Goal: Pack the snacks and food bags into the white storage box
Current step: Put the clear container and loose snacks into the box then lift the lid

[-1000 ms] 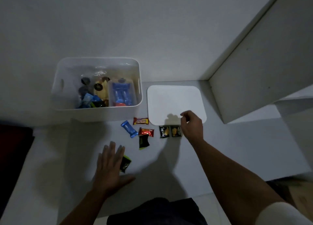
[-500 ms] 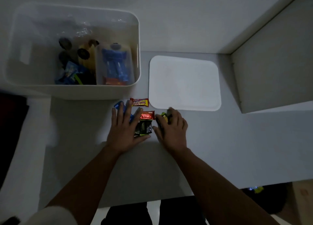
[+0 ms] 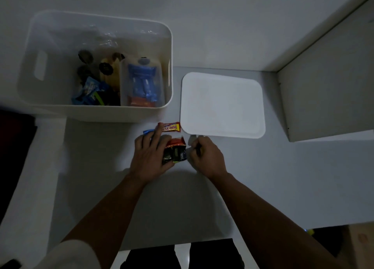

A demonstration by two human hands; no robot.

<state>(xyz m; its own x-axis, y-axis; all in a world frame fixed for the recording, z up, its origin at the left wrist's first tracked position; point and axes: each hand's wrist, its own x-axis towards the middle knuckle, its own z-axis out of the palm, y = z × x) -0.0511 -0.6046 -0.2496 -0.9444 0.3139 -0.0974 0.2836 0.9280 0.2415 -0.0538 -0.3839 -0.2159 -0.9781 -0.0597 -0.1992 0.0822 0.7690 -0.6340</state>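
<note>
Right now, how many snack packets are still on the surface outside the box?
4 visible: red Beng-Beng bar, blue packet under left hand, orange packet, dark packet. Right hand may hide more.

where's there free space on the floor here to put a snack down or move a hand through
Bare floor lies right of the right hand, below the white lid, and also left of the left hand, below the white storage box. It is crowded between the hands and by the box's near corner, where the snack packets cluster.
</note>
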